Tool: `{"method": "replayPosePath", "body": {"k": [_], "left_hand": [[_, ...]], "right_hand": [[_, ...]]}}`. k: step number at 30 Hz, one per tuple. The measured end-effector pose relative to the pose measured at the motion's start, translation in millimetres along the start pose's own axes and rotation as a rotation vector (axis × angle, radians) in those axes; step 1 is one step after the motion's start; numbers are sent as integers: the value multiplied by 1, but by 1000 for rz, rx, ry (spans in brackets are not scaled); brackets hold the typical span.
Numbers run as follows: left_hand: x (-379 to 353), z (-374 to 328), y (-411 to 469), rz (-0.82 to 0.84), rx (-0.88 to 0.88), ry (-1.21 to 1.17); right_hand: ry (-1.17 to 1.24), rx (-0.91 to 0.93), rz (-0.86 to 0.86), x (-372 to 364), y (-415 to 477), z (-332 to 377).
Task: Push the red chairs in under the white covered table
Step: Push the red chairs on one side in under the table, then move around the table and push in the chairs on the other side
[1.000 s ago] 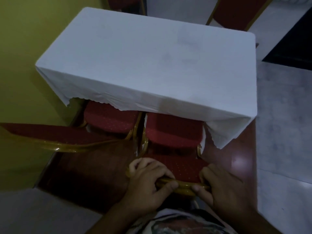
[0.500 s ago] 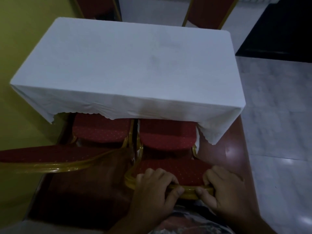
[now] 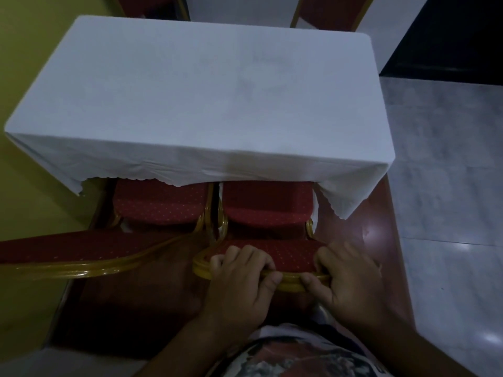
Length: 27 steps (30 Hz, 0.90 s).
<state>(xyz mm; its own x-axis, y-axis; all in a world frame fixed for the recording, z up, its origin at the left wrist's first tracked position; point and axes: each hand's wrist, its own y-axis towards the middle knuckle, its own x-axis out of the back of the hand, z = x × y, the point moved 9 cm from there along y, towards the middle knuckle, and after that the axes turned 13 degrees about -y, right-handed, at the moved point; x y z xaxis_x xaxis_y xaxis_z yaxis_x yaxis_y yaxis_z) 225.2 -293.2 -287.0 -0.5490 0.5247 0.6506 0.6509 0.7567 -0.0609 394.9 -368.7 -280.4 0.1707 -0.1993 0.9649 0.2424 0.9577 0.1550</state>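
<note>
Yellow-green wall [image 3: 30, 50] at far left. White covered table [image 3: 206, 99] fills the upper centre; the cloth's front edge hangs down with a scalloped hem.

Left red chair [image 3: 160, 202]: seat partly under the cloth's front edge, back part exposed. Its backrest top, red pad with gold frame, runs low across the left side of the view. No hand touches it.

Right red chair [image 3: 268, 202]: just beside the first, gold frames nearly touching. Front of seat under the cloth, back part exposed. Backrest top sits nearest the camera.

Left hand [image 3: 239, 281]: curled over the backrest's top rail, fingers on the red pad, thumb pressed on the gold frame. Closed grip on the rail.

Right hand [image 3: 351, 278]: same hold on the rail's right end, fingers over the pad, thumb on the frame.

Dark red floor strip [image 3: 378, 240] under the chairs; grey marble tiles [image 3: 446, 186] to the right. 2 more red chair backs, one [image 3: 329, 12] clearer than the other, show beyond the table's far side. Patterned shirt [image 3: 299, 355] at bottom edge.
</note>
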Motion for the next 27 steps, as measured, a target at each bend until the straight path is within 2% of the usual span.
{"method": "replayPosePath", "body": {"k": [11, 18, 23, 27], "left_hand": [[6, 3, 7, 25, 24, 20], [8, -21, 23, 93, 20, -25], [-14, -72, 62, 85, -80, 10], [-51, -120, 101, 93, -109, 44]], "right_hand": [[5, 29, 23, -5, 8, 1], [49, -29, 213, 0, 5, -12], [-25, -126, 138, 36, 7, -68], [-92, -254, 59, 70, 6, -151]]}}
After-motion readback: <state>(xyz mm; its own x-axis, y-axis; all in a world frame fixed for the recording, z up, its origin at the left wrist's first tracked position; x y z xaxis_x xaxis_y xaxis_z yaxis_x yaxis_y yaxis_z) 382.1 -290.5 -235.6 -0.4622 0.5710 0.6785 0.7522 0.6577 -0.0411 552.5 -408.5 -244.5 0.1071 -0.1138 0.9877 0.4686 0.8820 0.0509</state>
